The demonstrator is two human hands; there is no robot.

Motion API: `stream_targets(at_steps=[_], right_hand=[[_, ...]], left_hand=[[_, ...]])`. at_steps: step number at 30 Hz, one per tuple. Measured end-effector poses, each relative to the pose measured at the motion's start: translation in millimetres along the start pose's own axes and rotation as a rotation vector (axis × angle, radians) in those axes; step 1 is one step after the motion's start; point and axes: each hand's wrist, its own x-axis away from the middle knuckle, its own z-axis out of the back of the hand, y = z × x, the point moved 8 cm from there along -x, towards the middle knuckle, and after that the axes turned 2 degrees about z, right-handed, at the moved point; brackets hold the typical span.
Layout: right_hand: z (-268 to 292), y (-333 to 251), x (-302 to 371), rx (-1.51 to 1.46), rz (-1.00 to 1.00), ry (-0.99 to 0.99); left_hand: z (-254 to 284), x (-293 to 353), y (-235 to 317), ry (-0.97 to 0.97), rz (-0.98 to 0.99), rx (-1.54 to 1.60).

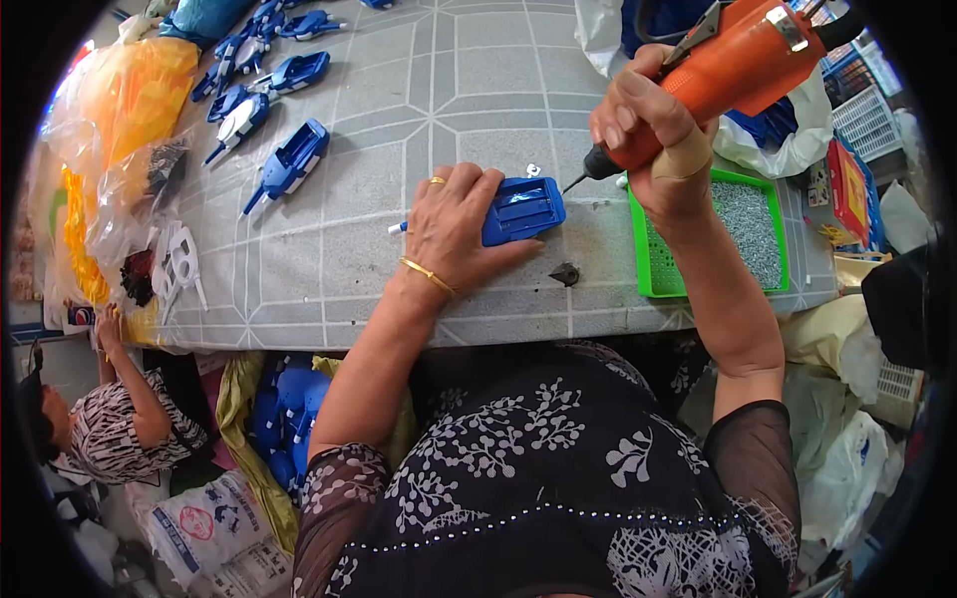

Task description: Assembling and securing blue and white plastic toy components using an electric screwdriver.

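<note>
My left hand [449, 221] lies over a blue plastic housing [528, 211] on the table, its fingers and thumb closed round the near end. The housing's hollow side faces up, with a clear piece inside. My right hand [666, 135] grips an orange electric screwdriver [743, 65], tilted with its bit pointing down and left. The bit's tip is close to the housing's right edge; contact cannot be made out. A small white piece [533, 169] lies just beyond the housing. Nearer to me sits a small dark cone-shaped piece [565, 273].
To the right, a green tray [644, 269] holds many small metal screws [755, 234]. More blue housings [289, 164] lie at the far left, beside bags of yellow parts [130, 90]. White plastic frames [179, 261] lie at the left edge. Another person [130, 419] works at lower left.
</note>
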Motion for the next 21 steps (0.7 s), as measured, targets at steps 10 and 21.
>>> stream_targets(at_steps=[10,21], right_hand=[[89.9,-50.2,-10.9,0.430,0.166,0.389],[88.0,-16.3,-25.3,1.558,0.557,-0.136]], left_hand=[[8.6,3.7,11.5,0.008,-0.018,-0.007],[12.6,3.0,6.0,-0.006,0.001,-0.025]])
